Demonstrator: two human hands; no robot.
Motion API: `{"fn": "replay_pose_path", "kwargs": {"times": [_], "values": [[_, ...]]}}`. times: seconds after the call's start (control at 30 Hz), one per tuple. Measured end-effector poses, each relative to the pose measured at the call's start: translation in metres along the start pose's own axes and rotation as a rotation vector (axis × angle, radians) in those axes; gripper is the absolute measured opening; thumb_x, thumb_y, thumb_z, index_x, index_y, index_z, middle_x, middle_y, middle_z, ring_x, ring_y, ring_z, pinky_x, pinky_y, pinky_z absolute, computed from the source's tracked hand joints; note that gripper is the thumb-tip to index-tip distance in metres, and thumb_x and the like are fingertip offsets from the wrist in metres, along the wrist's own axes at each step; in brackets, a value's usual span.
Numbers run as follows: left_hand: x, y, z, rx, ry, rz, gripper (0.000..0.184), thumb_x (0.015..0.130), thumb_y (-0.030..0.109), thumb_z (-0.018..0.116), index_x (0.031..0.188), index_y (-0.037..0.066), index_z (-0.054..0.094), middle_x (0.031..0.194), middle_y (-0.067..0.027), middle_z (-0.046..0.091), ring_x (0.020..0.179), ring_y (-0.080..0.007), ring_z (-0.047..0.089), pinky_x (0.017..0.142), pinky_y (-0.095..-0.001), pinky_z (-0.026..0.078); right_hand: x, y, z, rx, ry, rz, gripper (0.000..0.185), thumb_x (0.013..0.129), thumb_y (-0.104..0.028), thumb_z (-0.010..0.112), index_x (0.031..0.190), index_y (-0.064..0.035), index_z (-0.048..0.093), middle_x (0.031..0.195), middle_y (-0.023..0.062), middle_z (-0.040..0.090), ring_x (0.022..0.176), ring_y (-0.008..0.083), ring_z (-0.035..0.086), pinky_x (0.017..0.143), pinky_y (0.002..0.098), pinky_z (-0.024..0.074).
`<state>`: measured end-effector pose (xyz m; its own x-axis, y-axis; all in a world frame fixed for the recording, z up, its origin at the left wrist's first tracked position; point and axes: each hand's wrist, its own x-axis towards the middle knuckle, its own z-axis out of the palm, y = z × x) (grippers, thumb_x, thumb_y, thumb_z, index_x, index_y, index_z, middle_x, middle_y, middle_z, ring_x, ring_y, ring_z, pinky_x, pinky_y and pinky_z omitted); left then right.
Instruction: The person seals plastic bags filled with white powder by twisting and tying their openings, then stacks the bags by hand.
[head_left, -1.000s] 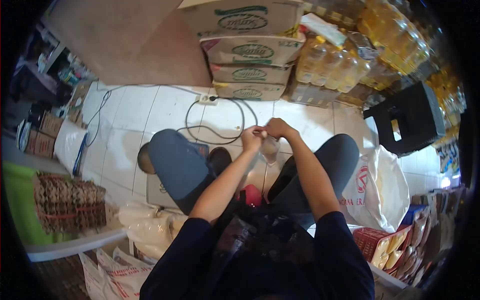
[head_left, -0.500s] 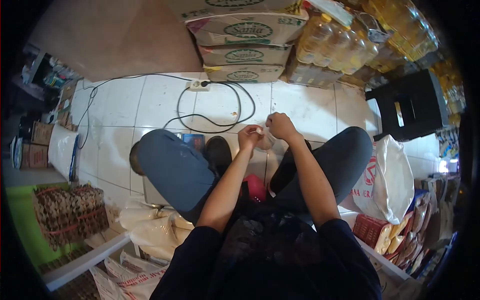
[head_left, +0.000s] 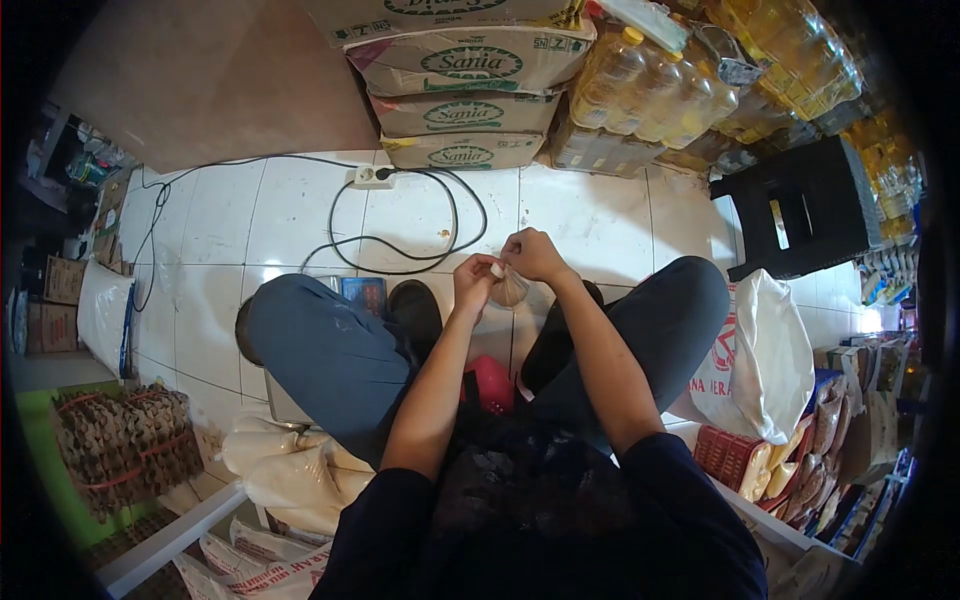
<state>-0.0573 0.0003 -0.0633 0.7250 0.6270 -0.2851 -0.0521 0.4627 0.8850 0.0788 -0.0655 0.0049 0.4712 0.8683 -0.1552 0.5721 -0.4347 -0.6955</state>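
Observation:
A small clear plastic bag point(head_left: 510, 290) hangs between my hands in front of my knees, its lower part filled with something pale brown. My left hand point(head_left: 475, 283) pinches the gathered neck of the bag, a whitish tip showing at the fingertips. Close beside it, my right hand point(head_left: 533, 256) is closed with its knuckles up, at the upper right of the bag. The right fingertips are hidden behind the hand, so whether they grip the bag's neck or something thin is not visible.
Stacked cartons point(head_left: 465, 115) and oil bottles point(head_left: 640, 85) stand ahead. A cable point(head_left: 455, 215) loops from a power socket point(head_left: 372, 178) on the tiles. A black stool point(head_left: 800, 210) and white sack point(head_left: 765, 350) are right; filled plastic bags point(head_left: 290, 470) and egg trays point(head_left: 125, 445) are left.
The whole view has shifted slightly, so most things appear farther left. My right hand has turned a little and come closer to the left at the bag's neck.

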Motion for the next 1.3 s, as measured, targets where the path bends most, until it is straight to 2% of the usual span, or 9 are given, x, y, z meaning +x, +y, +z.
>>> {"fn": "replay_pose_path", "kwargs": {"times": [0.2, 0.3, 0.53, 0.6, 0.7, 0.93, 1.03, 1.13, 1.3], "values": [[-0.002, 0.005, 0.005, 0.032, 0.031, 0.007, 0.017, 0.082, 0.003, 0.064, 0.098, 0.000, 0.060, 0.090, -0.0068, 0.064, 0.081, -0.0135, 0.062, 0.072, -0.0265, 0.052, -0.002, -0.006, -0.005, 0.017, -0.013, 0.009, 0.014, 0.067, -0.015, 0.067, 0.075, -0.0040, 0.070, 0.067, 0.0119, 0.066, 0.060, 0.0210, 0.063, 0.059, 0.0301, 0.0500], [-0.002, 0.011, 0.005, 0.028, -0.007, -0.038, 0.019, 0.082, 0.002, 0.063, 0.101, -0.001, 0.062, 0.091, -0.0069, 0.064, 0.080, -0.0136, 0.062, 0.074, -0.0265, 0.052, -0.005, -0.010, -0.012, 0.032, -0.070, 0.014, 0.017, 0.067, -0.020, 0.069, 0.074, -0.0043, 0.070, 0.070, 0.0147, 0.066, 0.065, 0.0289, 0.065, 0.065, 0.0343, 0.0522], [0.003, 0.008, 0.006, 0.079, -0.022, -0.063, 0.016, 0.084, -0.004, 0.056, 0.098, 0.000, 0.062, 0.091, -0.0058, 0.064, 0.077, -0.0117, 0.060, 0.067, -0.0245, 0.049, -0.007, -0.013, -0.011, 0.048, 0.043, 0.125, 0.020, 0.067, -0.021, 0.069, 0.072, -0.0024, 0.069, 0.069, 0.0164, 0.066, 0.066, 0.0307, 0.065, 0.064, 0.0357, 0.0520], [0.004, 0.003, 0.007, -0.021, -0.006, -0.036, 0.015, 0.084, -0.005, 0.054, 0.096, 0.002, 0.060, 0.089, -0.0047, 0.063, 0.077, -0.0110, 0.059, 0.066, -0.0234, 0.047, -0.008, -0.011, -0.010, 0.000, 0.113, 0.114, 0.019, 0.068, -0.021, 0.068, 0.071, -0.0023, 0.068, 0.069, 0.0171, 0.065, 0.066, 0.0313, 0.065, 0.065, 0.0363, 0.0521], [0.007, -0.002, 0.004, -0.062, -0.022, -0.037, 0.018, 0.082, -0.008, 0.052, 0.094, 0.004, 0.058, 0.088, -0.0036, 0.061, 0.078, -0.0106, 0.058, 0.064, -0.0226, 0.045, -0.005, -0.005, -0.007, 0.053, 0.023, 0.153, 0.016, 0.069, -0.018, 0.066, 0.071, -0.0023, 0.068, 0.068, 0.0180, 0.065, 0.065, 0.0328, 0.065, 0.065, 0.0374, 0.0521], [0.004, 0.013, 0.011, 0.037, 0.036, -0.144, 0.031, 0.073, -0.013, 0.043, 0.095, 0.001, 0.058, 0.089, -0.0058, 0.062, 0.075, -0.0127, 0.058, 0.063, -0.0233, 0.046, -0.009, -0.015, 0.000, -0.028, 0.096, -0.013, 0.012, 0.069, -0.013, 0.064, 0.073, -0.0014, 0.066, 0.070, 0.0198, 0.064, 0.068, 0.0358, 0.064, 0.066, 0.0397, 0.0515], [0.004, 0.016, 0.011, 0.029, 0.134, -0.206, 0.028, 0.074, -0.012, 0.043, 0.095, -0.002, 0.058, 0.088, -0.0075, 0.062, 0.072, -0.0142, 0.059, 0.061, -0.0236, 0.047, -0.013, -0.025, 0.000, -0.007, 0.076, -0.090, 0.012, 0.070, -0.012, 0.064, 0.075, -0.0007, 0.066, 0.072, 0.0202, 0.064, 0.070, 0.0360, 0.063, 0.066, 0.0402, 0.0510], [0.004, 0.015, 0.007, -0.012, 0.140, -0.164, 0.028, 0.076, -0.011, 0.040, 0.095, -0.003, 0.059, 0.089, -0.0099, 0.063, 0.071, -0.0151, 0.060, 0.061, -0.0246, 0.049, -0.015, -0.027, -0.001, -0.037, 0.064, -0.127, 0.012, 0.071, -0.011, 0.064, 0.075, -0.0003, 0.065, 0.072, 0.0201, 0.064, 0.071, 0.0361, 0.063, 0.066, 0.0406, 0.0506], [0.005, 0.012, 0.005, -0.099, 0.160, -0.185, 0.020, 0.082, -0.008, 0.049, 0.097, -0.004, 0.062, 0.093, -0.0114, 0.064, 0.077, -0.0166, 0.063, 0.069, -0.0263, 0.054, -0.010, -0.019, 0.007, 0.004, 0.113, -0.058, 0.011, 0.070, -0.011, 0.066, 0.074, 0.0002, 0.065, 0.070, 0.0201, 0.063, 0.068, 0.0357, 0.063, 0.064, 0.0397, 0.0508]]}}
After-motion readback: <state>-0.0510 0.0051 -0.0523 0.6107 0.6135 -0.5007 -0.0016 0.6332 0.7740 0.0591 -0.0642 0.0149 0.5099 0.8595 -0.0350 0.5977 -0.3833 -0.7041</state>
